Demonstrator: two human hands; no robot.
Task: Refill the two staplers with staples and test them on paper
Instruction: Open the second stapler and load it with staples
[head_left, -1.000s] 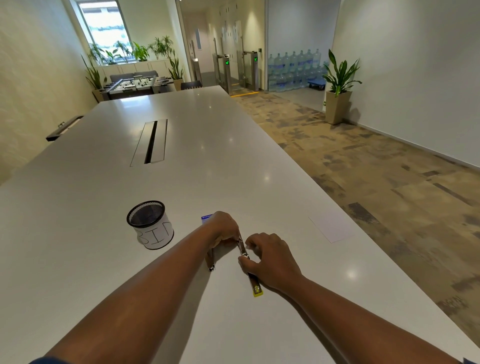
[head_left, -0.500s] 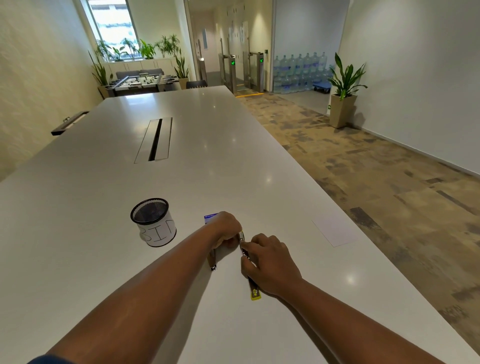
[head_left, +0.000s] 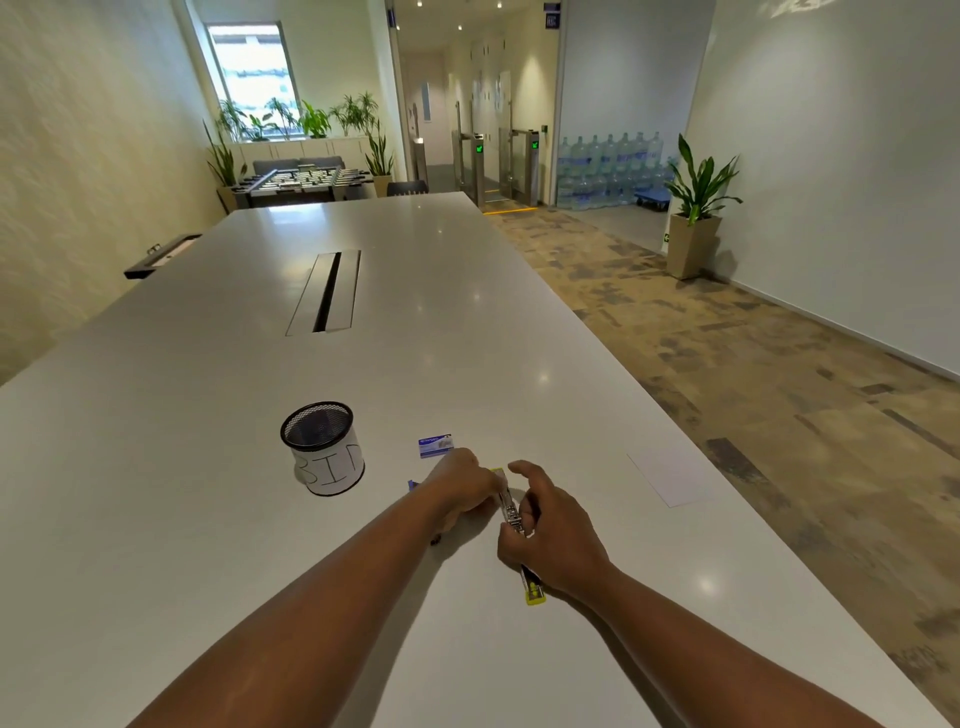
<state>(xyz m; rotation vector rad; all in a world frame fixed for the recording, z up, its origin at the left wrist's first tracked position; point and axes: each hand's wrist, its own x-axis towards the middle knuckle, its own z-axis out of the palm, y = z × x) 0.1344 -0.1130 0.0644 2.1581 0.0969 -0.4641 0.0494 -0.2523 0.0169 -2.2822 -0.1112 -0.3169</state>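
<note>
A yellow stapler (head_left: 530, 587) lies opened out flat on the white table (head_left: 208, 519), its metal staple channel (head_left: 510, 512) running away from me. My right hand (head_left: 550, 535) rests over the stapler's middle, thumb and fingers pinched at the channel. My left hand (head_left: 462, 491) is closed at the channel's far end, touching it. A dark end of a second object (head_left: 435, 540) pokes out under my left wrist; I cannot tell what it is. A small blue staple box (head_left: 435, 445) lies just beyond my left hand. A white sheet of paper (head_left: 670, 475) lies to the right.
A black mesh cup (head_left: 324, 447) with a white label reading BIN stands left of my hands. A small blue scrap (head_left: 412, 485) lies by my left wrist. A cable slot (head_left: 327, 291) runs down the table's middle. The table's right edge drops to carpet.
My right index finger has lifted and spread away from the channel. The yellow far tip of the stapler now shows between my hands. The head has moved slightly.
</note>
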